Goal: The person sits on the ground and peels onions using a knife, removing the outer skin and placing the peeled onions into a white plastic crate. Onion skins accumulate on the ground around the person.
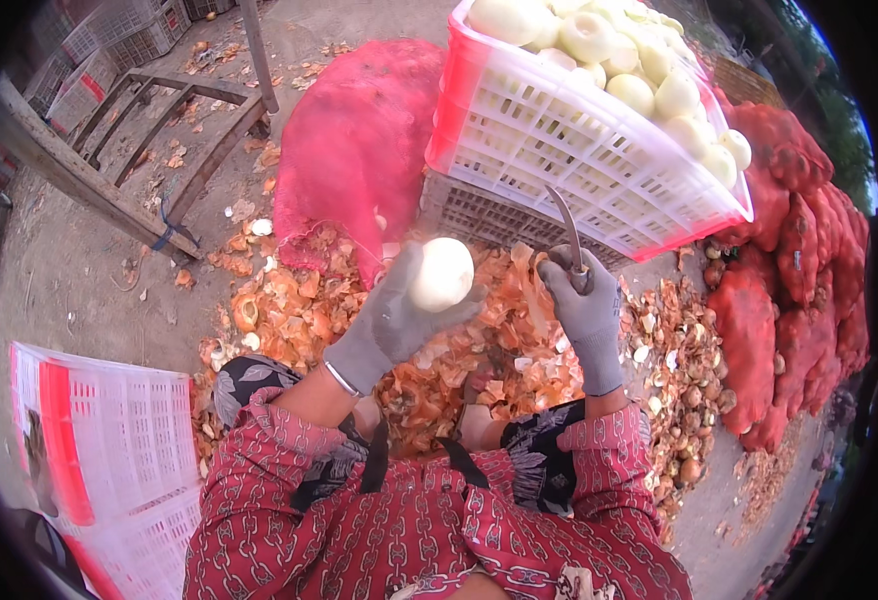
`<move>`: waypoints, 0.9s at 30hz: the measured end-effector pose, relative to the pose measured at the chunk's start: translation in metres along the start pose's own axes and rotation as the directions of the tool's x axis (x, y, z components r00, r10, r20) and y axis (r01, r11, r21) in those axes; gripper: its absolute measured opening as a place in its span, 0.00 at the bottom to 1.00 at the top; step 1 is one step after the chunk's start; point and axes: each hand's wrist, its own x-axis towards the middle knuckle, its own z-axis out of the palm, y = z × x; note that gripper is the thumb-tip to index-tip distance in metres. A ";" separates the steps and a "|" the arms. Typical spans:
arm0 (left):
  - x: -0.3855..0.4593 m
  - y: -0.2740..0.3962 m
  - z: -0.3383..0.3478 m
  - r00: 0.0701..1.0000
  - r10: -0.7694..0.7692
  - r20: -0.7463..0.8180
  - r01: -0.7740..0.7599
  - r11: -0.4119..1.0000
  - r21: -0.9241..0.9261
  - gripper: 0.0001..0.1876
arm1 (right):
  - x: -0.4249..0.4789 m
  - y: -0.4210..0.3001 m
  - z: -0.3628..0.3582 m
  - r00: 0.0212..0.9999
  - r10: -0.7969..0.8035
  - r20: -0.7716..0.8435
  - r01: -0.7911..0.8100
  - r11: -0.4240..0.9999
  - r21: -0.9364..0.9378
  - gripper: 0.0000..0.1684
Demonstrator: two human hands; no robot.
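In a grey glove, my left hand (401,307) holds a peeled white onion (445,274) between thumb and fingers. My right hand (583,300), also gloved, grips the handle of a small curved knife (570,221), its blade pointing up and away from me. A piece of orange onion skin (532,289) hangs beside the right hand's thumb. Beyond the hands, a white and red plastic crate (559,135) heaped with peeled onions (634,67) rests tilted on a darker crate (484,210). Loose orange onion skins (439,382) cover the ground beneath my hands.
A pink mesh sack (360,135) stands left of the crates. Filled red mesh sacks (799,300) are piled at the right, near small loose onions (690,420). Another white and red crate (108,442) is at the lower left. A metal frame (176,135) stands at the upper left.
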 end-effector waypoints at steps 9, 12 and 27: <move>-0.002 -0.013 0.007 0.983 -0.183 0.032 0.174 0.969 0.178 0.51 | -0.015 -0.011 0.040 0.929 -0.046 0.367 -0.045 0.971 0.235 0.23; -0.005 -0.016 -0.002 0.978 -0.191 0.078 0.169 0.958 0.231 0.50 | -0.013 -0.015 0.039 0.920 0.095 0.381 -0.237 0.907 0.348 0.14; -0.002 -0.008 -0.003 0.985 0.130 -0.110 -0.121 0.989 0.080 0.41 | -0.032 -0.023 0.044 0.799 -0.548 0.249 0.577 0.581 -0.573 0.25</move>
